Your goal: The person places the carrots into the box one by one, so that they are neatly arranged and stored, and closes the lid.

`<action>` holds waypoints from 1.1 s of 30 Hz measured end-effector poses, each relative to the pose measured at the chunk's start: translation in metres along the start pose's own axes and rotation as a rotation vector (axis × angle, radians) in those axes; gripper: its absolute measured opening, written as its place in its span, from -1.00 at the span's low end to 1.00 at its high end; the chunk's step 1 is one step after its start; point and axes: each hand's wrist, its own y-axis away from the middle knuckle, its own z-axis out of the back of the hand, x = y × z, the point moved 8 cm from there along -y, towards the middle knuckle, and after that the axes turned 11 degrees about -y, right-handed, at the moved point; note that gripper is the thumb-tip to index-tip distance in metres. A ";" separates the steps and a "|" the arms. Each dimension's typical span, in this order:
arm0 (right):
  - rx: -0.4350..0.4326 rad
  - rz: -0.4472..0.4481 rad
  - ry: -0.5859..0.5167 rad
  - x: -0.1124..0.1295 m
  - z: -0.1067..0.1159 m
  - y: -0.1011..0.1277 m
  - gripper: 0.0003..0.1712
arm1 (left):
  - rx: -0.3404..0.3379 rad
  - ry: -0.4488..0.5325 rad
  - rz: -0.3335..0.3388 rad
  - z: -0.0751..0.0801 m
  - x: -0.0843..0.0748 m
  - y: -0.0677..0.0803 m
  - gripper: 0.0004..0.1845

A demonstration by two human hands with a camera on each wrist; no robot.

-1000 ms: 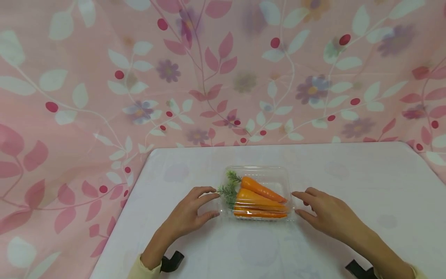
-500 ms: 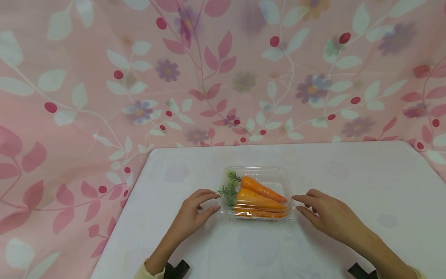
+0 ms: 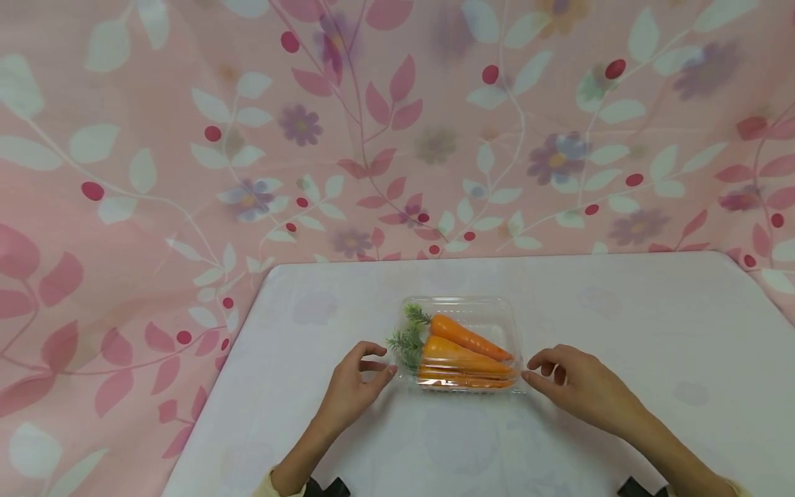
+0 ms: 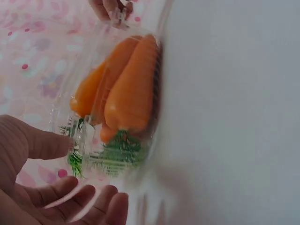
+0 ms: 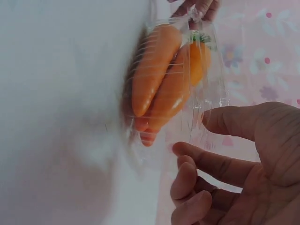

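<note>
A clear plastic clamshell box (image 3: 504,314) with its lid down lies on the white tabletop in the head view. Inside are orange carrots (image 3: 466,337), their green leafy tops (image 3: 408,345) to the left and tips to the right. My left hand (image 3: 350,386) is at the box's left end; in the left wrist view its thumb (image 4: 49,146) is right at the lid's rim, the fingers loosely bent below. At the right end is my right hand (image 3: 577,386), thumb (image 5: 229,123) at the rim, a gap between it and the bent fingers (image 5: 220,166).
A white cloth (image 3: 459,442) with faint round spots covers the table. Behind and to the left hangs a pink floral curtain (image 3: 248,41). Black straps (image 3: 335,486) show at both wrists along the lower edge of the head view.
My left hand has shifted a little toward the near side, its thumb rising along the box end. The right hand's fingers have bent and its thumb moved to the rim. The box stays put.
</note>
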 end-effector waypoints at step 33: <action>0.316 -0.248 -0.551 -0.031 -0.031 -0.002 -0.61 | 0.375 0.584 0.357 -0.031 0.007 0.009 -0.65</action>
